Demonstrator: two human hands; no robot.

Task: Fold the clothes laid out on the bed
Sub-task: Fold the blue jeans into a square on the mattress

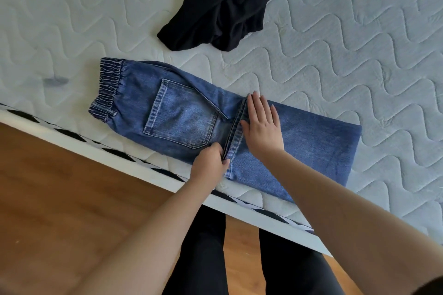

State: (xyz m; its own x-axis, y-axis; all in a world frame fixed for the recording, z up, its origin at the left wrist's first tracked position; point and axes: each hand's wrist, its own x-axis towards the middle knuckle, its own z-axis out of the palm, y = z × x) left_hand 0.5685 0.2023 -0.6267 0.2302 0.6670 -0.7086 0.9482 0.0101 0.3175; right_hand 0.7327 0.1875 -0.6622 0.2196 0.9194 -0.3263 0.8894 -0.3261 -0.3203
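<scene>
Both bare forearms are extended forward from the lower part of the view, towards 12 o'clock. The left forearm is angled from about 7 o'clock up to its hand. The left hand is held with fingers curled and thumb closed against them, pinching a hem of the jeans at its near end. The right forearm is brought in from about 4 o'clock. The right hand is laid flat, palm down, on the denim, its fingers straight, slightly spread and pointed towards 11 o'clock. The right hand is placed at about 1 o'clock from the left. Black-clad legs are seen below.
</scene>
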